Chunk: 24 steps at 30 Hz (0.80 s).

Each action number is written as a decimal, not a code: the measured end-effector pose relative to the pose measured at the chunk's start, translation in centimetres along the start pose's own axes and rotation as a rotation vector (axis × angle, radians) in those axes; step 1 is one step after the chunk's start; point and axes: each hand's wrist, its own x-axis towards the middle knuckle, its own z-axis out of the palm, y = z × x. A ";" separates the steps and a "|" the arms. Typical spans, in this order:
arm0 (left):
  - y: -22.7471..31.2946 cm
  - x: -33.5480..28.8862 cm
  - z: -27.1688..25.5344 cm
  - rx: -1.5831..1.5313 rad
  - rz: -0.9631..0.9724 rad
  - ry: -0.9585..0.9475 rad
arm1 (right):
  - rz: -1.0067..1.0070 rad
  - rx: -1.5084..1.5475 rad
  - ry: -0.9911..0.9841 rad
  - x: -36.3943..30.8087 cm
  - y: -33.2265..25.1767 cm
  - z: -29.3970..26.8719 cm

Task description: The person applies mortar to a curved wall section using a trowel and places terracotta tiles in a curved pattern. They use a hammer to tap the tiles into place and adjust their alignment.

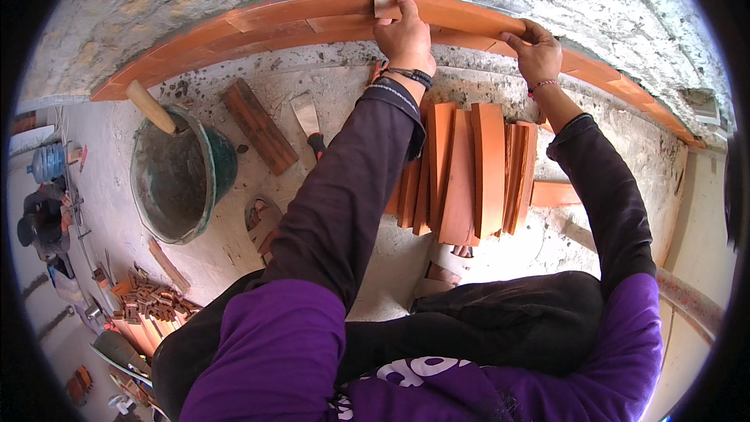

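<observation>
My left hand (405,35) presses on an orange clay tile (461,14) set in the row of tiles (258,23) along the base of the rough plastered wall, with its fingers over the tile's top edge. My right hand (535,53) grips the same tile a little further right, fingers hooked over its upper edge. Both forearms wear dark sleeves. A stack of loose orange tiles (478,172) leans on the ledge just below my hands.
A green bucket (183,176) of mortar with a wooden handle (151,107) stands at left. A single tile (259,125) and a trowel (306,117) lie beside it. Tile scraps (152,301) sit at lower left; a blue water jug (48,162) is far left.
</observation>
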 end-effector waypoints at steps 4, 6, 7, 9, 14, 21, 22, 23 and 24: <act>-0.5 0.9 0.0 0.043 0.076 0.035 | -0.006 0.043 -0.002 -0.2 -0.1 0.3; -0.4 0.8 0.0 0.053 0.053 0.020 | 0.010 0.034 -0.003 0.0 -0.4 0.1; -0.1 0.8 0.0 0.063 0.028 0.015 | 0.020 0.012 0.001 0.1 -0.6 -0.1; 0.1 0.8 0.2 0.063 -0.002 0.042 | 0.024 -0.012 0.010 0.4 -0.6 0.0; 0.2 0.6 0.7 0.072 -0.060 0.055 | 0.010 0.041 0.007 0.7 0.7 0.0; 0.5 0.5 0.4 0.076 -0.041 0.058 | 0.001 0.030 0.023 0.9 -0.1 0.3; 0.6 0.7 0.2 0.076 -0.063 0.031 | -0.006 0.037 0.029 1.1 0.3 0.4; 0.6 0.8 0.1 0.076 -0.085 0.003 | -0.012 0.044 0.035 1.3 0.5 0.4; 0.8 0.6 0.1 0.067 -0.076 0.025 | -0.009 0.032 0.031 1.3 0.6 0.6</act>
